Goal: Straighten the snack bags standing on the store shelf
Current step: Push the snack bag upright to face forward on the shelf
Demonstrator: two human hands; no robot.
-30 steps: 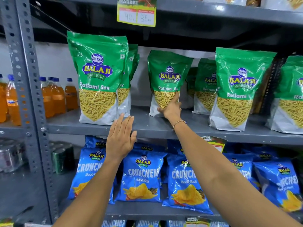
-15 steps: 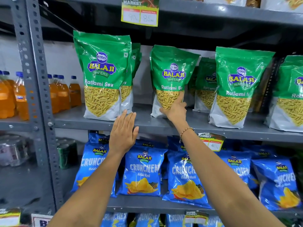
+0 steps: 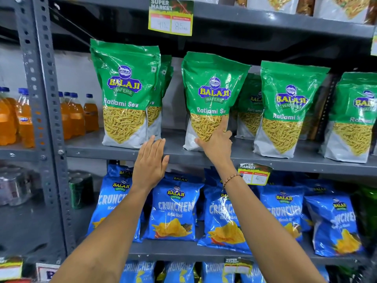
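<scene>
Moved since earlier: middle green bag [image 3: 212, 99] now sits nearer the shelf's front edge, my right hand [image 3: 218, 144] with it.
Right grip: palm and fingers spread flat on that bag's lower front, pressing, not closed around it.
Left grip: my left hand [image 3: 151, 160] is flat and empty, fingertips just below the leftmost green bag [image 3: 124, 94], over the shelf lip [image 3: 114, 154].
Bag position: upright between its neighbours, top leaning slightly right.
Risk: pushing only at the base could tip the tall bag forward, since nothing steadies its top.
Second risk: slick film may slide under my palm.
</scene>
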